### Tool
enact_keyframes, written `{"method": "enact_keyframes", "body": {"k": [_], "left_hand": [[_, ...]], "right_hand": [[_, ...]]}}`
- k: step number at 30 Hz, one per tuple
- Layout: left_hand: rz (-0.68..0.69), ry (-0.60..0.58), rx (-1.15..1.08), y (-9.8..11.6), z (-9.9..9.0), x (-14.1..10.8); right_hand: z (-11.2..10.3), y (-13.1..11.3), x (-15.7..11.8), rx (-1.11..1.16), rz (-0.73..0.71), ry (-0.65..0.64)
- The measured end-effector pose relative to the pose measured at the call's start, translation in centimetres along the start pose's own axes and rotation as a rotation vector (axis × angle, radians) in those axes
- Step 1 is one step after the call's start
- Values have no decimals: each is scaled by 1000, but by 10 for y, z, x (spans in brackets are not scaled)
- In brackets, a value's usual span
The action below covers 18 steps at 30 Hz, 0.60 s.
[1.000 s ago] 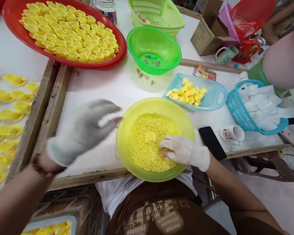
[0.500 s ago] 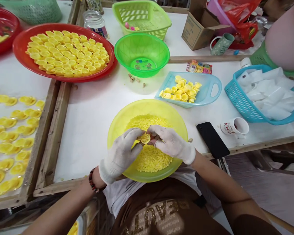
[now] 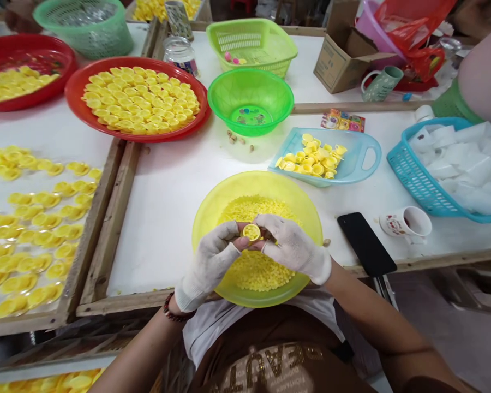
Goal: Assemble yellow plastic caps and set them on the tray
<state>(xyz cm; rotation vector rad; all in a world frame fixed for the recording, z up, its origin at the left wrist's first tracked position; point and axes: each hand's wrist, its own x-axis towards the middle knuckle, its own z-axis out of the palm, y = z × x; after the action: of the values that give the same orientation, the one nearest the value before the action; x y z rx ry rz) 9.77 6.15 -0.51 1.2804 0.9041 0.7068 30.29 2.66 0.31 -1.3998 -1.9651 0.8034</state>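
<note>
Above the yellow bowl, left hand and right hand share a grip clamped on a small cup. Uneven pressure could tip it, spilling its pellets.

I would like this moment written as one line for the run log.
left grip: on small yellow cup | right grip: on same cup | cup: pellets inside | place: above yellow bowl of pellets

You're in what looks like a small hand-assembly workshop: your wood-edged counter carries a red tray and long rows of matching yellow pieces, plus a bowl of loose yellow pellets.
</note>
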Motion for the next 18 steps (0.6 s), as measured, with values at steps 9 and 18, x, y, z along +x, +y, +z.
{"method": "enact_keyframes", "body": {"k": [9,18], "left_hand": [[-20,-6,-22,1,1,-4],[-59,87,-195,-19,10,-3]], "right_hand": [[-17,3,-3,-295,-156,-51],[-20,22,-8,-469,-189,-114]]}}
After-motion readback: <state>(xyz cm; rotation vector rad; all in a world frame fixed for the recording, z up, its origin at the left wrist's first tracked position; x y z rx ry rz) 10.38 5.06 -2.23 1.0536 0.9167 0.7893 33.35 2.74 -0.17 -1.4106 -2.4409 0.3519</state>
